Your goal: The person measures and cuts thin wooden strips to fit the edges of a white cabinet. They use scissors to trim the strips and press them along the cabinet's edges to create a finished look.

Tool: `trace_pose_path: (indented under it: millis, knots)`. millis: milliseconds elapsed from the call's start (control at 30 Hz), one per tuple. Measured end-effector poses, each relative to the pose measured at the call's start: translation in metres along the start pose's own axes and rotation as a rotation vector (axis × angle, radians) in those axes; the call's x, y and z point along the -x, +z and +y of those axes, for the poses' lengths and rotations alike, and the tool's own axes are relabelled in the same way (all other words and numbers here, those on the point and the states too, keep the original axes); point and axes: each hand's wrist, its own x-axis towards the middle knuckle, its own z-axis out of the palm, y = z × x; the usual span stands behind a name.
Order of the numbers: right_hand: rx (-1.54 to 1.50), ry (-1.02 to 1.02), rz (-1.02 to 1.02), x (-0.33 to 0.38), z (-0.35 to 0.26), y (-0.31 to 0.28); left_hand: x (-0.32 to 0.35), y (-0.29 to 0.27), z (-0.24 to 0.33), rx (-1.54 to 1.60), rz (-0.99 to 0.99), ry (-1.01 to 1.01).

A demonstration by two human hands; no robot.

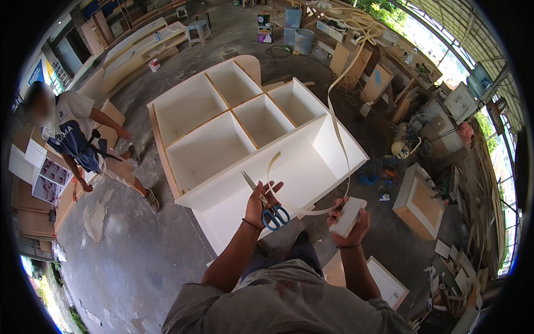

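My left hand [255,205] holds a pair of scissors [275,217] with blue handles. Their blades point up and away, and some of the fingers are spread. In my right hand [352,232] is a small white block [348,217], gripped along its sides. A long cream edging strip [332,103] hangs down from the far right and curves past the right hand's fingers. Its loose end curls up just right of the left hand; whether the right fingers pinch it, I cannot tell. Beyond both hands lies a large white cabinet [250,161] with several open compartments and wood-coloured front edges.
A co-worker [83,133] stands at the left beside boards. On the right are an air compressor [405,146], a white-edged wooden box [418,201] and scattered offcuts [459,273]. Another panel [386,281] lies near my legs. Buckets [303,42] and a stool [198,32] stand farther back.
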Motion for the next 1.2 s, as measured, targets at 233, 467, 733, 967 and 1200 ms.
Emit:
trace_pose_path:
  millis: [233, 467, 733, 967, 1200]
  knots:
    - [-0.029, 0.173, 0.193, 0.019, -0.053, -0.091, 0.013, 0.104, 0.011, -0.419, -0.046, 0.342]
    - [-0.090, 0.399, 0.326, 0.010, -0.068, -0.153, 0.020, 0.176, -0.065, -0.681, -0.144, 0.583]
    - [-0.020, 0.497, 0.236, -0.022, -0.103, -0.161, 0.012, 0.210, -0.094, -0.835, -0.009, 0.629]
    - [0.107, 0.466, 0.158, -0.061, -0.127, -0.162, 0.014, 0.207, -0.098, -0.948, 0.109, 0.717]
    - [0.711, 0.150, -0.106, -0.085, -0.113, -0.118, 0.046, 0.179, -0.107, -1.026, 0.254, 0.490]
